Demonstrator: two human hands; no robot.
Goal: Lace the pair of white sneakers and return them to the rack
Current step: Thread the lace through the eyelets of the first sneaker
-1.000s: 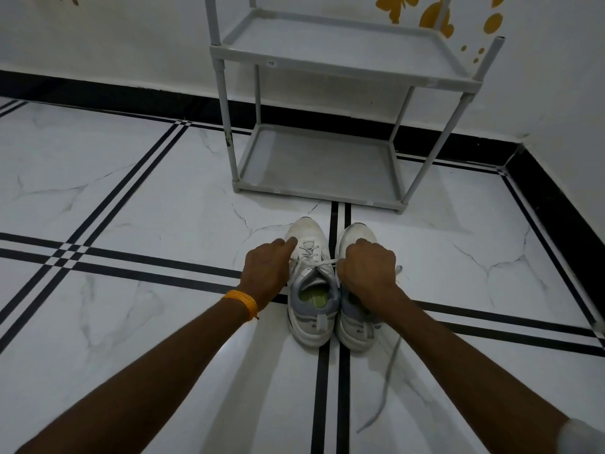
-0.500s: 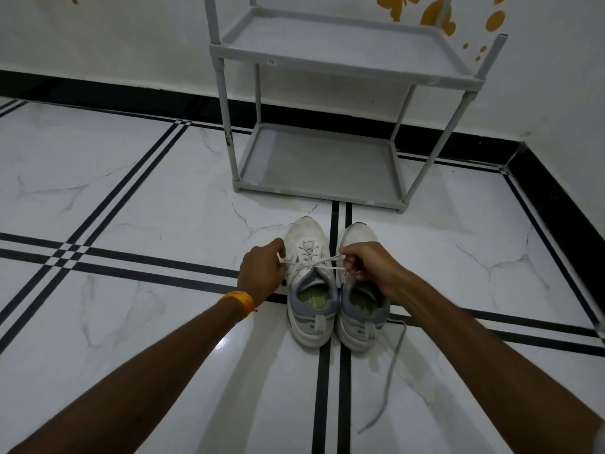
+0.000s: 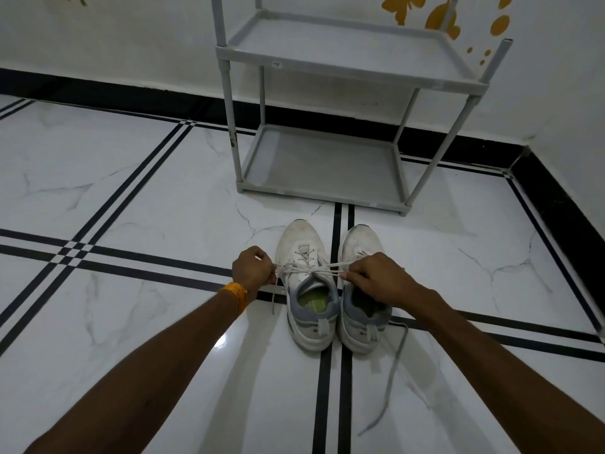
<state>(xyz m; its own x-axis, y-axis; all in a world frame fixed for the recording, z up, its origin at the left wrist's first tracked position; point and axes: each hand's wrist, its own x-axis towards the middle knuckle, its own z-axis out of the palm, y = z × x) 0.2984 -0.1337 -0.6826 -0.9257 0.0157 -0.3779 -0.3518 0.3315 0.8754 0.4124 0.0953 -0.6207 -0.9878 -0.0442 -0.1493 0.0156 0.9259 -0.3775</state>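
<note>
Both hands are clenched on the two ends of one white lace [image 3: 307,269]: the left hand [image 3: 253,269] pinches one end just left of the left sneaker [image 3: 306,286], the right hand [image 3: 371,276] pinches the other above the right sneaker [image 3: 363,299], and the strands cross over the left sneaker's tongue. The two sneakers stand side by side, toes toward the grey two-shelf rack [image 3: 327,165], with bare marble floor [image 3: 131,208] wide open on both sides. One loose grey lace [image 3: 391,378] trails from the right sneaker toward the near edge.
</note>
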